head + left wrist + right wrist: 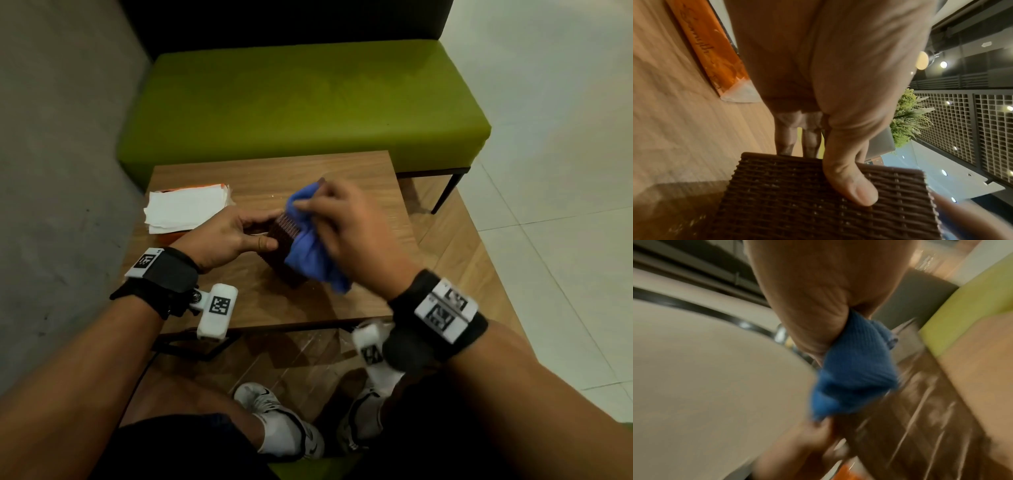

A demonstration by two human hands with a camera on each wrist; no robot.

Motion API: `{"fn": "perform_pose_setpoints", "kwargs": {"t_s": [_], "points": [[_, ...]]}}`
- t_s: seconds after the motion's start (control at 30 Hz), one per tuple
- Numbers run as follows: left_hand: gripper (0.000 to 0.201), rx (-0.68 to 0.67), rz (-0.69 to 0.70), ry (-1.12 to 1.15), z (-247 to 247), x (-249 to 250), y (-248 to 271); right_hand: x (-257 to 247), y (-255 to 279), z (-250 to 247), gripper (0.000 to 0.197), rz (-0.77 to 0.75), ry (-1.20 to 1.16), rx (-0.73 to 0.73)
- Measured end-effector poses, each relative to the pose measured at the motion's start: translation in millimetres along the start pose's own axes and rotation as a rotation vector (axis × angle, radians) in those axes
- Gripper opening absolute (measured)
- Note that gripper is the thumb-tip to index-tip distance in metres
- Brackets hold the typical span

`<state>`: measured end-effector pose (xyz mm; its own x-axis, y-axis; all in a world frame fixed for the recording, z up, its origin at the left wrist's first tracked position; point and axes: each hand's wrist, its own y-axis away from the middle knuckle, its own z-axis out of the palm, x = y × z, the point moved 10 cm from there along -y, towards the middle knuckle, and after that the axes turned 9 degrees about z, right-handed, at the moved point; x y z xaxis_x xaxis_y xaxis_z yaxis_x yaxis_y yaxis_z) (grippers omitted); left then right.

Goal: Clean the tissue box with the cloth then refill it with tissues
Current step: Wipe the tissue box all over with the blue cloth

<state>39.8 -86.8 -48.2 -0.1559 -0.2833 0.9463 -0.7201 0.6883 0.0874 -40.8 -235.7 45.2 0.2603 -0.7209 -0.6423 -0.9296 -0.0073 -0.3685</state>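
Observation:
A dark brown woven tissue box (282, 245) stands on the wooden table (342, 171). My left hand (233, 236) grips its left end, thumb on the near face, fingers over the far edge; the left wrist view shows the thumb (851, 183) pressed on the weave of the tissue box (807, 203). My right hand (342, 226) holds a bunched blue cloth (308, 253) against the box's top and right side. In the blurred right wrist view the blue cloth (853, 369) bulges from my fist. A stack of white tissues (185, 207) lies on an orange pack at the table's left.
A green bench (301, 102) runs behind the table, with a grey wall (51, 137) to the left and pale floor tiles (565, 171) to the right. The orange tissue pack (713, 48) lies close beside my left hand. My shoes (284, 421) are under the table's near edge.

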Motion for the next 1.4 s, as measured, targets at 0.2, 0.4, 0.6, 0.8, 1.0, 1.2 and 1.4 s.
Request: {"fn": "perform_pose_setpoints", "kwargs": {"t_s": [0.2,0.4,0.6,0.8,1.0,1.2,1.4], "points": [[0.064,-0.012,0.028,0.015,2,3,0,105,-11,-39,0.024,0.389,-0.075,0.015],[0.042,0.174,0.010,0.096,-4,-15,-1,109,10,-22,0.025,0.550,-0.495,0.023],[0.031,0.287,0.054,0.032,6,11,-5,133,16,-11,0.027,0.720,-0.666,0.138],[0.135,-0.003,-0.043,-0.197,23,10,-7,148,18,-8,0.025,0.829,-0.718,0.217],[0.117,0.199,0.069,-0.401,8,26,-8,91,10,-27,0.028,0.540,-0.275,0.293],[0.093,0.177,0.191,-0.315,11,34,-3,17,10,-13,0.027,0.109,-0.071,0.140],[0.100,0.188,0.163,-0.286,8,31,1,58,7,-26,0.026,0.326,-0.068,0.181]]}}
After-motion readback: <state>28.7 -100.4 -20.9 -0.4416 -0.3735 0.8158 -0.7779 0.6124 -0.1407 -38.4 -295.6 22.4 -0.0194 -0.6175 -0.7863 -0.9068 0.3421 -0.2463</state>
